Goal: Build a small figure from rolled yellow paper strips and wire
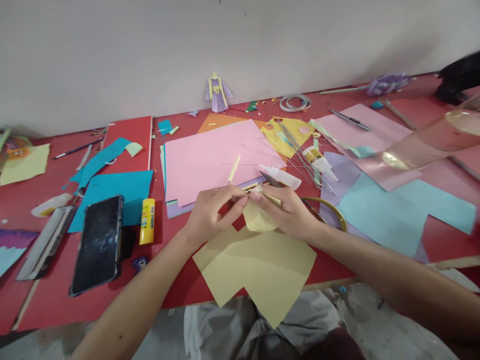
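Note:
My left hand (213, 210) and my right hand (287, 210) meet above the red table's front edge, both pinched on a small piece of pale yellow paper (257, 217). The left hand's fingers also hold a thin yellow paper strip (234, 169) that sticks up and away. Scissors with yellow handles (330, 207) lie just under and behind my right hand. Below the hands lies a large pale yellow sheet (258, 270) that hangs over the table edge.
A stack of pink sheets (213, 160) lies behind the hands, with two glue bottles (318, 160) and thin wires to its right. A phone (98, 242), a yellow glue stick (147, 221) and blue paper (112, 192) lie left. A light blue sheet (397, 212) lies right.

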Motion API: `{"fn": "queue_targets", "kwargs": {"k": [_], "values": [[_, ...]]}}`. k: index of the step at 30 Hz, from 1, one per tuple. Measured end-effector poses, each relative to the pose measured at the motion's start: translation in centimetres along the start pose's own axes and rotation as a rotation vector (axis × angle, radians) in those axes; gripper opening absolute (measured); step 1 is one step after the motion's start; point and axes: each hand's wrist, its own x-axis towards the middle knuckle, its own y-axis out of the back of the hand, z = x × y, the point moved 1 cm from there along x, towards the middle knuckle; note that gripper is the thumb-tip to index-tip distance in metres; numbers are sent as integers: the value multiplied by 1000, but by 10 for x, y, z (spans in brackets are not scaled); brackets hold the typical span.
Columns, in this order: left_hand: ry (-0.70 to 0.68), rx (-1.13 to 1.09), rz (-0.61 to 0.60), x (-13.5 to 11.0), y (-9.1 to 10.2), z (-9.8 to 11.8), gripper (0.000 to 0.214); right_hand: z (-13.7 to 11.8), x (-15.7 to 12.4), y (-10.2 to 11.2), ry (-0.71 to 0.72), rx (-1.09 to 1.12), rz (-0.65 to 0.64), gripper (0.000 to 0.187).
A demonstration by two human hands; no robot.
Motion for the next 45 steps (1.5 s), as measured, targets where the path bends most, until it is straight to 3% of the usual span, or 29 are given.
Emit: {"fn": "queue_targets", "kwargs": {"k": [3, 5, 11, 14, 18, 26, 32, 37, 41, 45], "values": [[-222, 230, 7, 0, 2, -1, 3, -1, 1, 0, 0, 24, -15, 46], [-258, 259, 14, 0, 2, -2, 3, -1, 1, 0, 12, 31, -14, 47], [120, -117, -44, 2, 1, 1, 10, -1, 1, 1, 5, 40, 6, 48], [222, -273, -58, 3, 1, 1, 12, -1, 1, 1, 11, 31, 7, 48], [218, -270, -56, 3, 1, 1, 12, -2, 1, 0, 1, 11, 7, 48], [66, 33, -46, -1, 2, 1, 6, -1, 2, 1, -56, 113, 54, 52], [79, -3, 13, -1, 1, -1, 9, 2, 3, 3, -83, 94, 112, 52], [122, -72, 69, 0, 4, -1, 4, 2, 12, 17, -70, -64, 192, 49], [126, -93, 54, 0, 4, -2, 4, 7, 20, 34, -75, -360, 344, 47], [118, -105, 0, 0, 2, 0, 5, 16, 26, 44, -138, -635, 334, 29]]}}
